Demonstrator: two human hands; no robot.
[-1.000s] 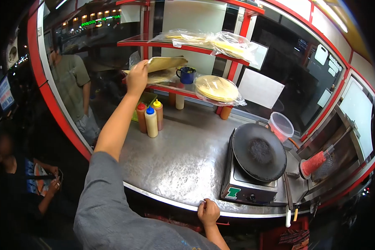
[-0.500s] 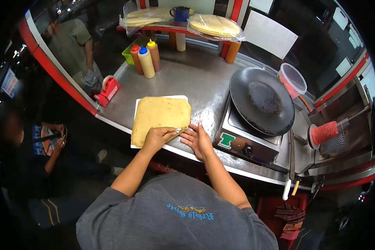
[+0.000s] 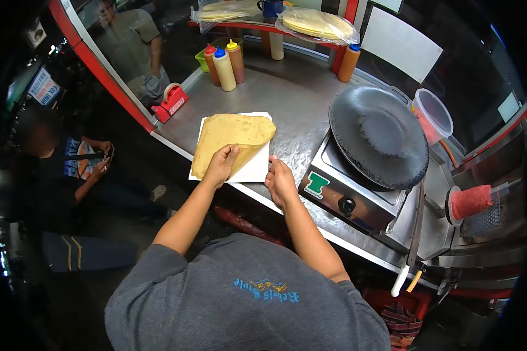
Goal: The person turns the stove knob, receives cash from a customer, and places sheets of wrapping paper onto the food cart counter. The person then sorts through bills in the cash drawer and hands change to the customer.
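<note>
Three squeeze bottles (image 3: 224,71) stand at the far left of your table (image 3: 293,79), with a red tape dispenser (image 3: 173,105) nearer, by the left edge. Close to you, the brown sheet (image 3: 231,130) lies over white paper (image 3: 250,168); your left hand (image 3: 219,166) pinches its near edge in its fingers and holds it raised. Your right hand (image 3: 282,181) has curled fingers at the white paper's right edge; whether they grip it, I cannot tell. To the right, the stove (image 3: 366,212) and tilted black pan (image 3: 382,136) crowd your table, with a long knife (image 3: 416,227) beyond.
</note>
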